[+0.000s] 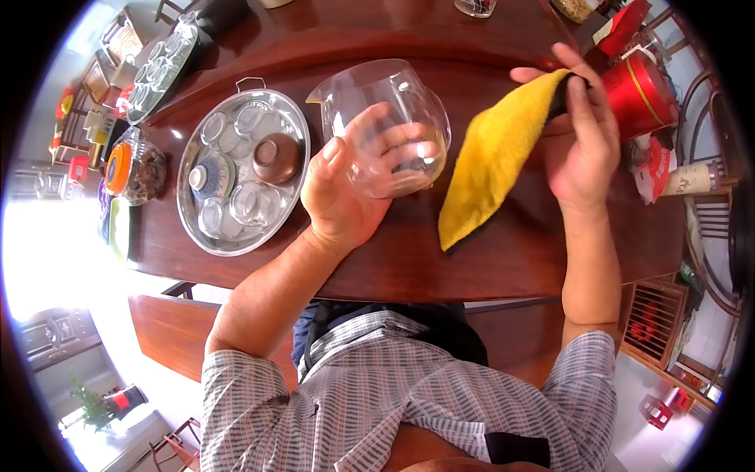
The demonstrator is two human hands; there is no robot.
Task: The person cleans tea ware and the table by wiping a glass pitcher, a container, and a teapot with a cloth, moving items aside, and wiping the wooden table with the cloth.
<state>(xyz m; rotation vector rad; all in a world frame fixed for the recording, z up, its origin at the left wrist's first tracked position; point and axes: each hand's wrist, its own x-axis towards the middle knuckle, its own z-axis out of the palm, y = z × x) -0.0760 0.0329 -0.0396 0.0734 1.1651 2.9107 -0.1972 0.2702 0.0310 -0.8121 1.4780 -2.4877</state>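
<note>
The clear jug [385, 118] is sitting in the left hand [346, 189], above the table [511, 271] and between the tray [183, 173] and the cloth [495, 161]. The left thumb is lying along the jug's near left side; the other fingers are spreading around its body and showing through the wall. Whether they are pressing from inside or outside, I cannot tell. The right hand [582, 153] is pinching the cloth by its upper end, its fingers partly spread; the rest of the cloth is hanging loose, near the jug but apart from it in this view.

Handling, as judged: the jug is looking thin-walled, light, rigid and fragile, and its smooth surface is likely offering little friction, less if damp. The broad lower body is presenting the safest hold, with a palm supporting from below; the thin rim and the pointed spout are appearing weakest. The cloth is looking soft, light and limp, and is giving easy purchase anywhere along its edge.

Markings: the jug and cloth are showing no lettering. The red tin [641, 98] is carrying a gold band but no readable text. A pale canister [692, 179] is bearing dark marks, too small for reading. No brand is identifying itself.
</note>
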